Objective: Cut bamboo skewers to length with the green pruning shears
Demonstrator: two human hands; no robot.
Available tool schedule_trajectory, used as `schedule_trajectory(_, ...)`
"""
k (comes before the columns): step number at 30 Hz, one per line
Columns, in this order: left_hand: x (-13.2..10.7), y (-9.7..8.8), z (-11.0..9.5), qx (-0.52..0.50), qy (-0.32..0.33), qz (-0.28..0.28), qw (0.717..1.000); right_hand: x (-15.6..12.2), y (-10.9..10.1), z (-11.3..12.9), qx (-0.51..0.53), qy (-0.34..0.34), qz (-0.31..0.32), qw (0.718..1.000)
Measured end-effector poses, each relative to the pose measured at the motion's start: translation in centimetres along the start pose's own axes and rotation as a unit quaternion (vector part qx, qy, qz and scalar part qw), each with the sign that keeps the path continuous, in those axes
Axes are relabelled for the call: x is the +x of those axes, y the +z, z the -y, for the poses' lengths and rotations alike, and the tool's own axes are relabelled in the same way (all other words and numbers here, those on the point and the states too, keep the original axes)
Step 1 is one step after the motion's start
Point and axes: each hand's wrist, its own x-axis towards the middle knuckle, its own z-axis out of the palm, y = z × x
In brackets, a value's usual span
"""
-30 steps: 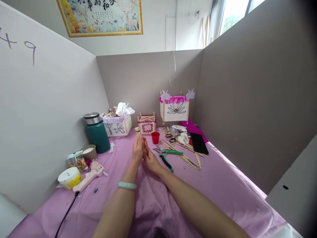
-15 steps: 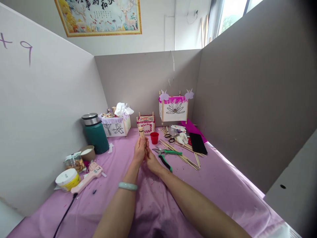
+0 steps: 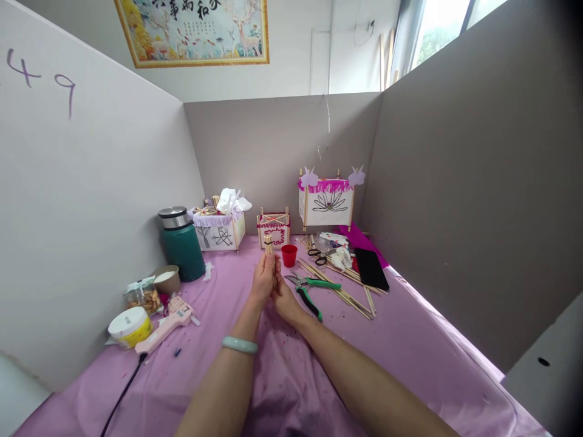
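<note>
My left hand (image 3: 263,279), with a pale green bangle on its wrist, is closed round a small bundle of wooden sticks (image 3: 268,245). The bundle stands upright, its top end showing above the fingers with a dark band round it. Pressed against it from the right, my right hand (image 3: 284,300) is closed on the lower part, which the fingers mostly hide. Just beyond the hands are a red cup (image 3: 289,255) and a small stick-framed box with red trim (image 3: 274,230). Green-handled pliers (image 3: 314,284) lie open to the right.
Loose sticks (image 3: 353,301), black scissors (image 3: 317,256) and a phone (image 3: 371,269) lie at right. A white lantern-like box (image 3: 328,205) stands behind them. To the left are a pink glue gun (image 3: 166,328), a lidded tub (image 3: 130,326), a teal flask (image 3: 183,252) and a tissue-topped box (image 3: 221,233).
The camera view has turned slightly left, so everything sits a little farther right. Both hands keep hold of the stick bundle, with only a slight shift of the fingers.
</note>
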Motion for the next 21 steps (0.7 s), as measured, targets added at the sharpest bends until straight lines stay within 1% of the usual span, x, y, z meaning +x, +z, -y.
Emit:
schedule_trajectory(7,0.12,-0.14,0.44,-0.009,0.007,-0.003,1.000,-0.02,-0.12,0.05,-0.018,0.003,-0.006,1.000)
schedule_trajectory(11,0.01,0.04,0.25,-0.015,0.004,-0.002,1.000,-0.02,-0.11,0.11,-0.006,0.002,-0.002,1.000)
schedule_trajectory(15,-0.03,0.21,0.10,-0.010,0.007,-0.004,1.000,-0.03,-0.16,-0.32,-0.002,0.012,-0.002,1.000)
schedule_trajectory(21,0.00,0.02,0.40,-0.005,0.012,0.009,1.000,0.03,-0.07,-0.47,0.020,0.007,-0.009,1.000)
